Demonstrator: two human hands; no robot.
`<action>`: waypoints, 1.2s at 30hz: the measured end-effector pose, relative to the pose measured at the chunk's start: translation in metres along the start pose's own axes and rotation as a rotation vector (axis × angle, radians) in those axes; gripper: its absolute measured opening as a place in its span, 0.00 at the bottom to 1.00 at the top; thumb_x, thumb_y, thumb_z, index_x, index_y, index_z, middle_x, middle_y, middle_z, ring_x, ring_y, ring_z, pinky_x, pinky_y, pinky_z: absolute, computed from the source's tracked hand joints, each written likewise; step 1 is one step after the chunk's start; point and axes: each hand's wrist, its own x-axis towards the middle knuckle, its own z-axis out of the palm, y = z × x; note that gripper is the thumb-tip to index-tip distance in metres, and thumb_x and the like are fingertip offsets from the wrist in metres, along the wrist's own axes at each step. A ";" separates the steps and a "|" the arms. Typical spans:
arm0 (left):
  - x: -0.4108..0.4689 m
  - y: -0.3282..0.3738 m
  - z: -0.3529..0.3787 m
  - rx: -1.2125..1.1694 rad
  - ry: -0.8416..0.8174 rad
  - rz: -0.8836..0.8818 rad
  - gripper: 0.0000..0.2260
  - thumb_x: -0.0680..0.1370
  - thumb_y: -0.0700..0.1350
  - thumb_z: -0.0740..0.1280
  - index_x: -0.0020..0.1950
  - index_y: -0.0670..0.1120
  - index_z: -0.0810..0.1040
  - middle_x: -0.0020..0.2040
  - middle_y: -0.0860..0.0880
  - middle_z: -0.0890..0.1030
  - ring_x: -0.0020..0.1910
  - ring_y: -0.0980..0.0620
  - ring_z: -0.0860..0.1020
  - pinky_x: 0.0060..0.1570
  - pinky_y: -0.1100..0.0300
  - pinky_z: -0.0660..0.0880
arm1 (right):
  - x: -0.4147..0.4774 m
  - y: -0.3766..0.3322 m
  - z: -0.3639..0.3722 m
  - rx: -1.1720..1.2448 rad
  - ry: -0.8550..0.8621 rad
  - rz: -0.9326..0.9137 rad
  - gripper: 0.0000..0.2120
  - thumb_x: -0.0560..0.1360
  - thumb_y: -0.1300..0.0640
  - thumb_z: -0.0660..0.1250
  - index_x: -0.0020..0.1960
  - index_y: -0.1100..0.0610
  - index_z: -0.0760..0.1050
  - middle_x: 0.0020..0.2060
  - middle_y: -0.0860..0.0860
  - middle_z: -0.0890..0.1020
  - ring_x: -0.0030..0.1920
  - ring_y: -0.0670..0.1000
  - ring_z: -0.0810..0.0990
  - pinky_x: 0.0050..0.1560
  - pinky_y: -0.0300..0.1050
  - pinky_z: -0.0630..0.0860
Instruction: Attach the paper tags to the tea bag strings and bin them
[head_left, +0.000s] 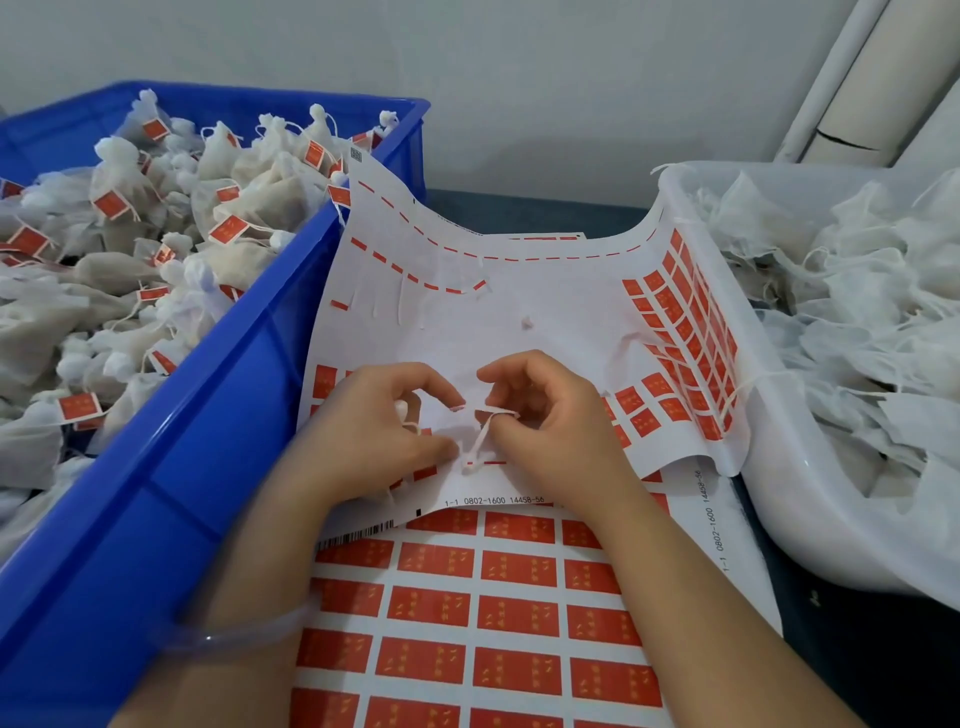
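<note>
Head view: two hands meet over two tag sheets lying between two containers on the dark worktop (862, 654). The left hand (374, 431) curls around one white tea bag (402, 410), mostly hidden in the palm. The right hand (545, 415) pinches its one string (480, 441) between thumb and forefinger, just above the upper sheet (467, 322), which is largely stripped of red tags. The lower sheet (519, 613) shows four columns of red tags. The blue bin (208, 415) on the left holds tagged bags (130, 270), too many to count; the white tub (779, 467) on the right holds untagged bags (857, 312). One clear bracelet (234, 631) circles the left wrist
</note>
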 end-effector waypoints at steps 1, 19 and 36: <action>0.000 0.001 0.000 0.001 0.022 0.014 0.14 0.70 0.50 0.73 0.43 0.66 0.71 0.44 0.60 0.72 0.38 0.60 0.74 0.22 0.77 0.68 | 0.001 0.000 0.000 0.006 0.004 0.001 0.13 0.74 0.60 0.68 0.50 0.43 0.72 0.39 0.38 0.77 0.46 0.35 0.76 0.41 0.25 0.74; 0.010 0.003 0.001 -0.416 0.448 -0.282 0.06 0.75 0.52 0.68 0.39 0.56 0.73 0.39 0.54 0.76 0.32 0.54 0.74 0.29 0.64 0.69 | 0.002 -0.004 -0.013 0.262 -0.026 0.040 0.20 0.69 0.67 0.70 0.54 0.46 0.73 0.51 0.46 0.80 0.54 0.45 0.79 0.57 0.44 0.77; 0.014 0.003 0.000 -0.457 0.482 -0.388 0.07 0.76 0.50 0.67 0.38 0.54 0.73 0.41 0.51 0.78 0.37 0.51 0.76 0.36 0.62 0.74 | 0.000 -0.014 -0.013 -0.033 0.361 -0.168 0.06 0.73 0.51 0.64 0.49 0.48 0.77 0.47 0.38 0.80 0.51 0.40 0.77 0.51 0.34 0.76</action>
